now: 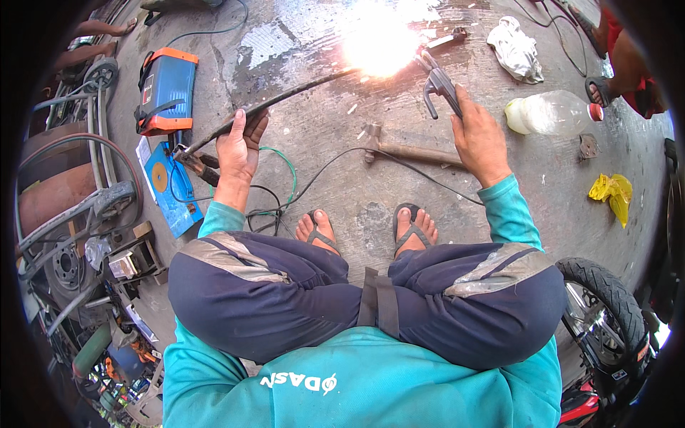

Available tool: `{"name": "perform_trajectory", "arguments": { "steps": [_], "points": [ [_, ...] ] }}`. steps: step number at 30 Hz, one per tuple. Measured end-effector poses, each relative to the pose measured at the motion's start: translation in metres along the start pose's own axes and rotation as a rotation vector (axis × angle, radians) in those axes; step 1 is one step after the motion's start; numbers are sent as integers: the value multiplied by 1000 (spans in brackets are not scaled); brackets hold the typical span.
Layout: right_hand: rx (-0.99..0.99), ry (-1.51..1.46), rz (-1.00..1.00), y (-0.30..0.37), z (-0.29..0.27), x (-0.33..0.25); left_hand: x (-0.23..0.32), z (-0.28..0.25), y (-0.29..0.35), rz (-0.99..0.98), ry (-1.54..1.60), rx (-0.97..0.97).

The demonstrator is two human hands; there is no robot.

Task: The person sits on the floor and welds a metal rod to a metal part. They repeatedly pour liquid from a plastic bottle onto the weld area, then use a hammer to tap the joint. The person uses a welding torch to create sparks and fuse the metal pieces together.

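My left hand (240, 148) is closed round a long dark metal rod (303, 88), which slants up to the right into a blinding arc glare (381, 41). What looks like a dark clamp (198, 162) sits at the rod's near end, just left of my left wrist. My right hand (481, 137) grips a black welding electrode holder (445, 87), its jaws pointing toward the glare. The rod's far end and the electrode tip are lost in the brightness. Below the holder, a hammer (417, 150) lies on the concrete, its handle running toward my right wrist.
A blue-and-orange welding machine (170, 91) and blue panel (171, 187) stand left; cables (314, 173) cross before my feet. Right lie a white cloth (515, 50), a plastic bottle (546, 114) and a yellow bag (612, 192). A motorcycle wheel (603, 307) and other people's legs are near.
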State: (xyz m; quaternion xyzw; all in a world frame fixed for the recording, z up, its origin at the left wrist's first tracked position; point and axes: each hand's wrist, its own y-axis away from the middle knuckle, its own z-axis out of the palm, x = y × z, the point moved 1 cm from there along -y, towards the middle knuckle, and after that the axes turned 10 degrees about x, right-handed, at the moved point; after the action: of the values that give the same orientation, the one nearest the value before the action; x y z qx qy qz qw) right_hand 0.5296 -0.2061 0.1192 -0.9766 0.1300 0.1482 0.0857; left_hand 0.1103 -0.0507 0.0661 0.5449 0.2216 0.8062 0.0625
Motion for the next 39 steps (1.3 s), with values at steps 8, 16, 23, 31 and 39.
{"name": "perform_trajectory", "arguments": {
  "steps": [8, 16, 23, 31, 39],
  "points": [
    [0, 11, -18, 1, 4, 4, 0, 0, -2, -34, 18, 7],
    [6, 16, -8, 0, 4, 4, -1, 1, -1, -1, 10, 12],
    [-1, -9, 12, -2, 0, -1, -1, 1, 0, 5, 2, 19],
    [87, -94, -37, 1, 5, 13, -5, -5, -5, 5, 16, -14],
    [43, -39, -11, 1, 5, 12, -7, -3, -7, 22, 18, -13]
  ]
}}
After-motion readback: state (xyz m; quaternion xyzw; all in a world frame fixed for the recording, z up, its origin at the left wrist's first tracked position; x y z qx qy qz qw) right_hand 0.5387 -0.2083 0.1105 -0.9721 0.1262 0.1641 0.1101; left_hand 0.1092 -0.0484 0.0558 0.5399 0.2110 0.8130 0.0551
